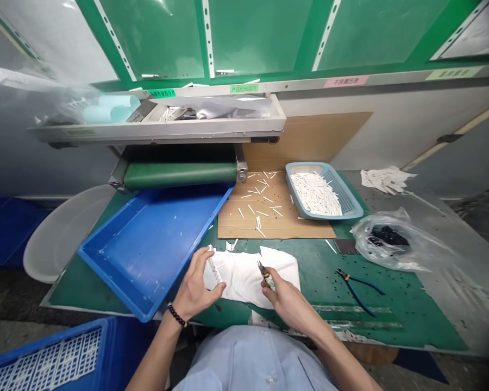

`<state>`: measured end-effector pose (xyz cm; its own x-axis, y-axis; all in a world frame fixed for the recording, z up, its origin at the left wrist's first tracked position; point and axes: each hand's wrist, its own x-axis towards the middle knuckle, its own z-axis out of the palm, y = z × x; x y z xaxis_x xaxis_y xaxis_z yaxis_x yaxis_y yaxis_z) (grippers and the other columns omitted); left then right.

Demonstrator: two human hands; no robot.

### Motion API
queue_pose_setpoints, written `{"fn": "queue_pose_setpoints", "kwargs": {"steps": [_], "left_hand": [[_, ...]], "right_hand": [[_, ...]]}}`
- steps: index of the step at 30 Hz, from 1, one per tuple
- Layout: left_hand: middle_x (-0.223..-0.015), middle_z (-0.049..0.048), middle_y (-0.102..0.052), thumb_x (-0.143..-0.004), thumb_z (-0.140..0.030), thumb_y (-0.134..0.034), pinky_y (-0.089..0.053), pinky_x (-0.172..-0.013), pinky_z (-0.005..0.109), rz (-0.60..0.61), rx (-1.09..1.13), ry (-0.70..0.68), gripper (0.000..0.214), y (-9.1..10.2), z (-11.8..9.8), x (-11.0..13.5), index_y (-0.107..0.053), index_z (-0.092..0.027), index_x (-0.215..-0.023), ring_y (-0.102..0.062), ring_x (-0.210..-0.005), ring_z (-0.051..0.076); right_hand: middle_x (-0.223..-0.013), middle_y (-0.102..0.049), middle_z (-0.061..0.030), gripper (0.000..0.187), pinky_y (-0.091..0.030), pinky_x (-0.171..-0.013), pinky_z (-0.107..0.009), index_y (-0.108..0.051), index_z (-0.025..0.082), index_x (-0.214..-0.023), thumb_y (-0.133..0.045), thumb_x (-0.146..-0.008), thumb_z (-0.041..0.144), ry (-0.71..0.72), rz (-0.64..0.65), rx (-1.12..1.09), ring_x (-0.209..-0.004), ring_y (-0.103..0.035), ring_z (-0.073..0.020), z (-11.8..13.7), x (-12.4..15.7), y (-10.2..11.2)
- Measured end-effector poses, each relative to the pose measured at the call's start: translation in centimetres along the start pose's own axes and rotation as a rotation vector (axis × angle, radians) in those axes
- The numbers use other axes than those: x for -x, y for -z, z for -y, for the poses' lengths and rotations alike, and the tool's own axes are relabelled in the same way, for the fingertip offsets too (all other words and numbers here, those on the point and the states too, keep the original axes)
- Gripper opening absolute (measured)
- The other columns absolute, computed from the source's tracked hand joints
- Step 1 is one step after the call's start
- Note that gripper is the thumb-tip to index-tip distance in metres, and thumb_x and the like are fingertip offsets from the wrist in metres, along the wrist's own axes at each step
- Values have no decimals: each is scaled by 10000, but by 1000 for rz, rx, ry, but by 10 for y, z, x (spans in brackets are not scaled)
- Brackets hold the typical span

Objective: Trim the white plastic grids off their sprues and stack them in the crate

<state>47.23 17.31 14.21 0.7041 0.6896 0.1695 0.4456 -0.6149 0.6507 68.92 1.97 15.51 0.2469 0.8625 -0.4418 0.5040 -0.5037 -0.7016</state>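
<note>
My left hand [198, 283] is closed at the fingertips on a narrow white strip [214, 270] with a row of small notches or stubs along it. That strip is tilted over the left end of a white cloth [244, 277] spread on the green mat. Wrapped around a pair of small cutting pliers [264, 271], my right hand [283, 293] is above the cloth's right part, the jaws pointing away from me. The strip and the pliers' jaws are apart. Small white scraps [231, 246] lie just beyond the cloth.
A blue tray [146, 233] leans under a green conveyor roller [179, 175] at left. White sticks lie scattered on cardboard [236, 222] and fill a light-blue basket [352, 203]. Right are blue-handled pliers [361, 290], a plastic bag [407, 244] and white gloves [385, 179].
</note>
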Motion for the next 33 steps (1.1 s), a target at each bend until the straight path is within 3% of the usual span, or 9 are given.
{"fn": "queue_pose_setpoints", "kwargs": {"steps": [4,8,14,19,33], "left_hand": [[-1341,154,-407,-692,-234,-665,-407,-1049,489,-62,123,-7,644,-27,1,6,-387,-200,-1272,-402,-1294,299],[-1381,166,-360,-708,-271,-679,-458,-999,460,-149,251,22,747,-49,0,14,-317,-211,-1359,-389,-1305,297],[-1458,169,-326,-678,-256,-688,-387,-1070,501,-55,238,72,901,-78,13,21,-208,-202,-1438,-329,-1355,323],[-1457,157,-343,-663,-212,-674,-345,-1107,488,-25,344,96,910,-81,18,22,-190,-184,-1432,-340,-1353,302],[-1460,144,-351,-645,-223,-688,-334,-1123,471,-8,375,145,908,-82,20,23,-218,-176,-1421,-346,-1352,295]], "right_hand": [[-1155,-602,-116,447,-392,-856,-299,-337,202,-1340,-401,-899,232,12,42,76,-1064,-574,-225,6,-1,-3],[-1245,-537,-153,480,-375,-873,-297,-343,160,-1356,-397,-879,161,93,86,182,-1123,-535,-235,23,-5,-10],[-1102,-571,-163,455,-386,-783,-299,-428,94,-1260,-433,-807,61,42,227,458,-988,-582,-251,35,-19,-25],[-1045,-578,-172,422,-383,-731,-296,-450,76,-1211,-423,-792,43,67,248,591,-906,-592,-247,37,-28,-35],[-1060,-583,-166,387,-397,-710,-301,-459,98,-1160,-476,-776,59,10,349,631,-919,-602,-260,51,-34,-35]]}}
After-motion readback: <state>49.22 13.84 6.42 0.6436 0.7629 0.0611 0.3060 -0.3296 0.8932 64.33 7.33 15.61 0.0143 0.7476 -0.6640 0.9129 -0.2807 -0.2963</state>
